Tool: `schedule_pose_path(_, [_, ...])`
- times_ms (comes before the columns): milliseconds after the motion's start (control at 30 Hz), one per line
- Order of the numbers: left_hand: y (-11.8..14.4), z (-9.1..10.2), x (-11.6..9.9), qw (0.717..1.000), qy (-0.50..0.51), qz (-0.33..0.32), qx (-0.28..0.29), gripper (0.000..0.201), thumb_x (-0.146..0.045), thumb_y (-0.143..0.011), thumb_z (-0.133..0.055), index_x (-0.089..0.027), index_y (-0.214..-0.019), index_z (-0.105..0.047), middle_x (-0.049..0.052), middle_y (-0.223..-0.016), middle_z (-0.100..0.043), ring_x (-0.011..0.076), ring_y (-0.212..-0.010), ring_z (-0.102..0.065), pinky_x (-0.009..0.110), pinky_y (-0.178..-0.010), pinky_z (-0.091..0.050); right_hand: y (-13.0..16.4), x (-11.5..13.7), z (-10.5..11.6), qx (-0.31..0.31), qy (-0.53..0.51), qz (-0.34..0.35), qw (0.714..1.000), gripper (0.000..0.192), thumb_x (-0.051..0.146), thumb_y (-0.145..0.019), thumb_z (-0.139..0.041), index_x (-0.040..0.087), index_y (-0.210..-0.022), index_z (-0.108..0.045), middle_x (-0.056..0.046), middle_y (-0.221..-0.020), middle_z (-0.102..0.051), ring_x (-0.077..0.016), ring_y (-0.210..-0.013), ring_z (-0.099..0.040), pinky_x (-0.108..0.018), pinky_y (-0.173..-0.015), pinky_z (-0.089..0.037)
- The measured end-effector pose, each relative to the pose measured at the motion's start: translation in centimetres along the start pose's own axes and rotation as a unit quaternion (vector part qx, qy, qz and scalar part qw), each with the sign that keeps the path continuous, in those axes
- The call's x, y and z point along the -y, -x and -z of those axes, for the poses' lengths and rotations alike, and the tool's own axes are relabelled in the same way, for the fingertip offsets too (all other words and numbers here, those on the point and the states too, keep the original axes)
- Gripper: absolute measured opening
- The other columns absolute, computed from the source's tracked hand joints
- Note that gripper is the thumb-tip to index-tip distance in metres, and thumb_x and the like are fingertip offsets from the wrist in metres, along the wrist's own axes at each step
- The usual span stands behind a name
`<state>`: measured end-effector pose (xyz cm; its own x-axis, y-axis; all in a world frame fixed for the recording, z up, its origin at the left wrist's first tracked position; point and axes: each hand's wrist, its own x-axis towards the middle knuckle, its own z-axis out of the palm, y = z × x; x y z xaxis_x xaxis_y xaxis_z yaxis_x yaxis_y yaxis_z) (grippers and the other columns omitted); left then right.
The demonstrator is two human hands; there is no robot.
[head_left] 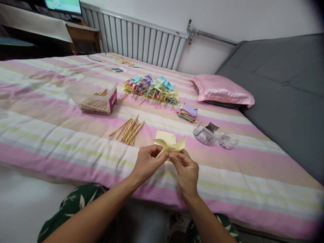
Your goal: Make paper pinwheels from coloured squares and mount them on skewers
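Observation:
Between my hands, just above the near part of the bed, is a pale yellow paper pinwheel (172,147) with its blades curled up. My left hand (149,162) pinches its left side with thumb and fingers. From the right, my right hand (186,168) grips the pinwheel near its centre, where a small shiny metal bit (169,154), perhaps a pin, shows between the thumbs. Right behind it lies a flat yellow paper square (164,135) with slits at its corners. Loose thin wooden sticks (130,131) are piled to the left of my hands.
On the striped bedspread (63,135) stands a clear plastic box (97,98) of sticks. Farther back lies a heap of colourful pinwheels (152,88). A stack of cut paper squares (187,112), an opened clear container (204,134) and a pink pillow (222,89) are to the right.

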<state>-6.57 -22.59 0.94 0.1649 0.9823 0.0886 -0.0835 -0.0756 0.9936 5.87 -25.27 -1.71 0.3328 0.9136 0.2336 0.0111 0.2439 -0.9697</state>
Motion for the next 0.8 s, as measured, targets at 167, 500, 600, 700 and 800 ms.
schedule_pose_path(167, [-0.01, -0.13, -0.07, 1.000, -0.001, 0.001, -0.002, 0.017, -0.026, -0.067, -0.067, -0.011, -0.062, -0.062, 0.000, -0.057, -0.059, 0.0080, -0.053, -0.049, 0.019, -0.052, -0.037, 0.03, 0.06, -0.03, -0.001, 0.006, 0.000, 1.000, 0.008, 0.028, -0.070, -0.071, 0.021, -0.074, -0.072, -0.001, -0.084, -0.061, -0.0166, -0.085, -0.059, -0.031, -0.078, -0.046])
schedule_pose_path(500, [0.04, -0.14, -0.13, 1.000, -0.008, -0.007, -0.001, 0.016, -0.026, -0.068, -0.067, -0.011, -0.062, -0.063, 0.000, -0.056, -0.060, 0.0083, -0.052, -0.050, 0.019, -0.052, -0.038, 0.13, 0.33, -0.05, 0.003, 0.006, -0.001, 1.000, 0.008, 0.029, -0.070, -0.071, 0.021, -0.073, -0.071, -0.001, -0.082, -0.061, -0.0160, -0.082, -0.058, -0.030, -0.078, -0.045])
schedule_pose_path(600, [0.06, -0.16, -0.23, 1.000, -0.010, -0.008, -0.001, 0.017, -0.026, -0.068, -0.067, -0.011, -0.062, -0.063, 0.000, -0.055, -0.060, 0.0083, -0.051, -0.050, 0.019, -0.052, -0.038, 0.10, 0.35, -0.06, 0.000, 0.005, -0.006, 1.000, 0.009, 0.029, -0.070, -0.070, 0.020, -0.073, -0.071, -0.001, -0.085, -0.061, -0.0168, -0.084, -0.058, -0.031, -0.079, -0.045])
schedule_pose_path(700, [0.10, -0.15, -0.25, 1.000, -0.015, -0.012, 0.001, 0.018, -0.028, -0.068, -0.066, -0.012, -0.060, -0.062, -0.001, -0.054, -0.060, 0.0084, -0.051, -0.049, 0.020, -0.051, -0.037, 0.10, 0.35, -0.05, 0.000, 0.002, -0.009, 1.000, 0.010, 0.030, -0.070, -0.070, 0.020, -0.073, -0.070, -0.002, -0.084, -0.060, -0.0172, -0.084, -0.058, -0.032, -0.079, -0.045])
schedule_pose_path(800, [0.14, -0.15, -0.19, 1.000, -0.017, -0.014, 0.000, 0.018, -0.028, -0.068, -0.066, -0.012, -0.061, -0.063, 0.000, -0.055, -0.060, 0.0089, -0.052, -0.050, 0.020, -0.052, -0.038, 0.12, 0.28, -0.06, 0.001, -0.002, -0.009, 1.000, 0.010, 0.030, -0.071, -0.070, 0.020, -0.073, -0.071, -0.002, -0.084, -0.060, -0.0177, -0.084, -0.058, -0.032, -0.080, -0.045])
